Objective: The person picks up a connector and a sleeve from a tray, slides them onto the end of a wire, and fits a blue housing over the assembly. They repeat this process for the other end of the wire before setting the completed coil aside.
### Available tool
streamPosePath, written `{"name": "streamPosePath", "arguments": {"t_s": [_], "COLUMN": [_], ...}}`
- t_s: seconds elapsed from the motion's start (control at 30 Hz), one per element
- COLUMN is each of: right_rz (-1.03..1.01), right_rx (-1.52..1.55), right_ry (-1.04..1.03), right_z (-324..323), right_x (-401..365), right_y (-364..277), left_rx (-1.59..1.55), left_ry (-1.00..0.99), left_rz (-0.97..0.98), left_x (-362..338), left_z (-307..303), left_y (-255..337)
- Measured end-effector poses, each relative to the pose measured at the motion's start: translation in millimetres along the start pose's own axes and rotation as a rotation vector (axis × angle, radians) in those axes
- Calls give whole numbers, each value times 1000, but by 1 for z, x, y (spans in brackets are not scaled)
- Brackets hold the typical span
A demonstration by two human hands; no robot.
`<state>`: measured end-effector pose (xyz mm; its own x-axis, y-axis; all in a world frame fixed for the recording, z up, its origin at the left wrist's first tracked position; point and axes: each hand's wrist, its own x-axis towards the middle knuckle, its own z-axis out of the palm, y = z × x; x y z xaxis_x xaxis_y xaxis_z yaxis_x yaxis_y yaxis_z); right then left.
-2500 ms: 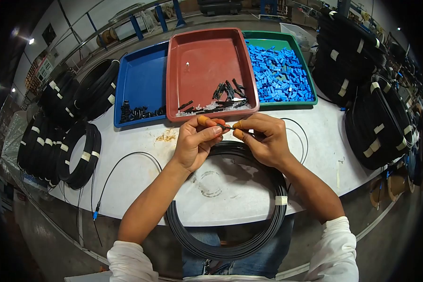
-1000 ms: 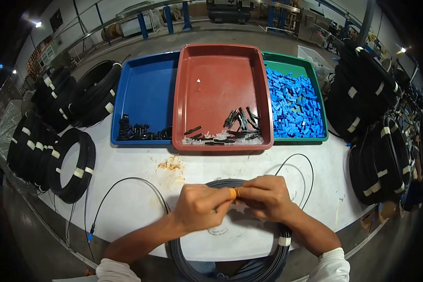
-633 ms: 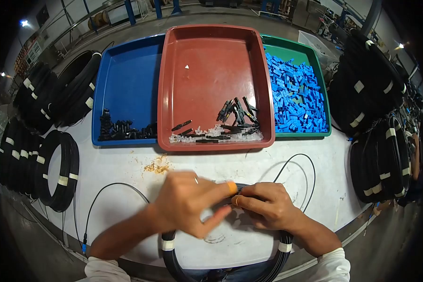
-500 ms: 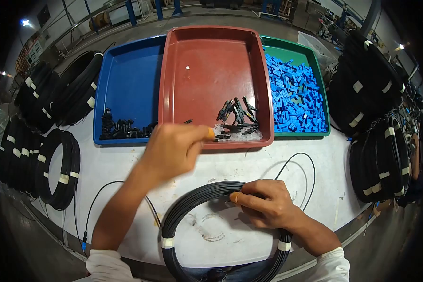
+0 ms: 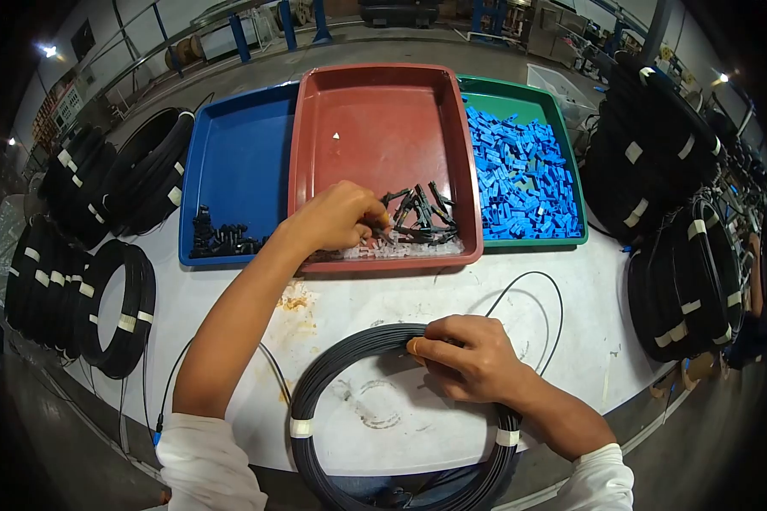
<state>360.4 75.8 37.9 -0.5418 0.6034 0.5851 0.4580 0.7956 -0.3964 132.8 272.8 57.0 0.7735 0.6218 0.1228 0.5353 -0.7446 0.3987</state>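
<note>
My left hand (image 5: 339, 220) reaches into the front of the red tray (image 5: 383, 77). Its fingers are bent together among black connector parts (image 5: 419, 211) and small clear pieces (image 5: 400, 248); what lies between the fingertips is hidden. Black cable is wound into a coil (image 5: 314, 375) with white tape bands, at the table's front edge. My right hand (image 5: 473, 358) is closed around the coil's upper right side. A finger on each hand wears an orange cover. One loose cable end (image 5: 559, 298) loops out behind the right hand.
Left of the red tray, a blue tray (image 5: 239, 136) holds small black parts (image 5: 222, 237). A green tray (image 5: 520, 94) on the right holds many blue clips (image 5: 524, 175). Taped black coils are stacked at the left (image 5: 115, 311) and right (image 5: 686, 289) table edges.
My left hand has moved forward and down into the red tray's parts. My right hand stays on the coil. The whole view has shifted slightly.
</note>
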Motion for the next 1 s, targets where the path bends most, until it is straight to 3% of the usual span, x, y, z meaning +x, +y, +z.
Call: {"name": "streamPosePath", "arguments": {"t_s": [0.07, 0.13, 0.3, 0.47, 0.5, 0.57, 0.67, 0.8, 0.9, 0.97, 1.0], "right_rz": [0, -3, -15, -18, -21, -20, -29, -49, -66, -67, -66], "right_rx": [-2, -4, -2, -10, -12, -15, -17, -24, -27, -24, -22], "right_ry": [2, 4, 10, 13, 14, 6, 7, 24, 35, 31, 30], "right_z": [0, -1, -1, -1, -1, -1, 0, 1, 0, 0, 0], "right_x": [0, 0, -1, -2, -2, -2, -3, -3, -3, -3, -3], "right_y": [0, 0, 0, -1, -1, -1, 1, 1, 0, -1, -1], "left_rx": [60, 213, 304, 723, 725, 656, 519, 438, 482, 462, 463], "left_ry": [35, 135, 154, 154, 155, 343, 411, 403, 331, 193, 196], "left_rz": [2, -136, -251, -310, -308, -175, -22, -6, -65, -320, -323], "left_x": [3, 6, 6, 4, 5, 9, 21, 33, 33, 32, 30], "left_z": [-2, -7, -13, -10, -7, 1, 11, 22, 19, 14, 14], "left_y": [0, 4, 6, 20, 23, 26, 28, 20, 21, 26, 25]}}
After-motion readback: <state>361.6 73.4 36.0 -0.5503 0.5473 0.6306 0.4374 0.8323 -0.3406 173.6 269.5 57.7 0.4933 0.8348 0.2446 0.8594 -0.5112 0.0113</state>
